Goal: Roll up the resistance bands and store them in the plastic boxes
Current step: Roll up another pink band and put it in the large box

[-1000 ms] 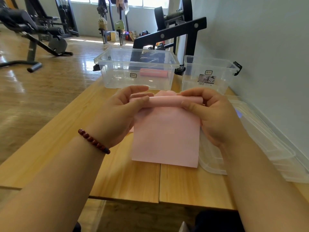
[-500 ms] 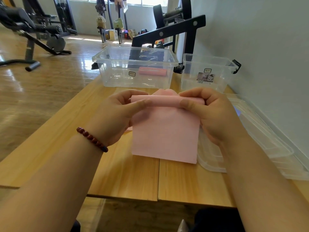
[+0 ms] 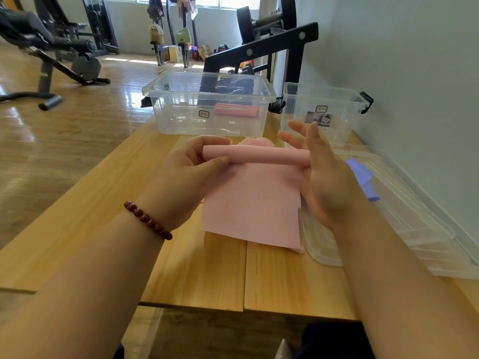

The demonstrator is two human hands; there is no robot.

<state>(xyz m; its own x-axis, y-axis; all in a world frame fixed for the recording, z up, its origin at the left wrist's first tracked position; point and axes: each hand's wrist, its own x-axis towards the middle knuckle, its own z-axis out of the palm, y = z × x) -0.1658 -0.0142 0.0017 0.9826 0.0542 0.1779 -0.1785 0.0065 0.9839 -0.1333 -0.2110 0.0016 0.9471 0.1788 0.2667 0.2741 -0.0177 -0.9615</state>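
Observation:
A pink resistance band (image 3: 252, 200) is partly rolled, its loose sheet hanging down onto the wooden table (image 3: 197, 275). My left hand (image 3: 186, 177) pinches the left end of the roll between thumb and fingers. My right hand (image 3: 321, 172) is spread with straight fingers, its palm against the roll's right end. A large clear plastic box (image 3: 181, 120) stands at the back with one rolled pink band (image 3: 236, 110) inside. A smaller clear box (image 3: 337, 125) stands to its right.
Clear box lids (image 3: 414, 229) lie stacked on the table at the right by the wall, with a purple band (image 3: 363, 177) on them. Black gym equipment (image 3: 272, 45) stands behind the table. A weight bench (image 3: 51, 47) is on the wooden floor at the left.
My right hand has let go of the roll's right end and opened its fingers, now pressing the end with the palm. The roll is slightly thicker and the loose sheet shorter.

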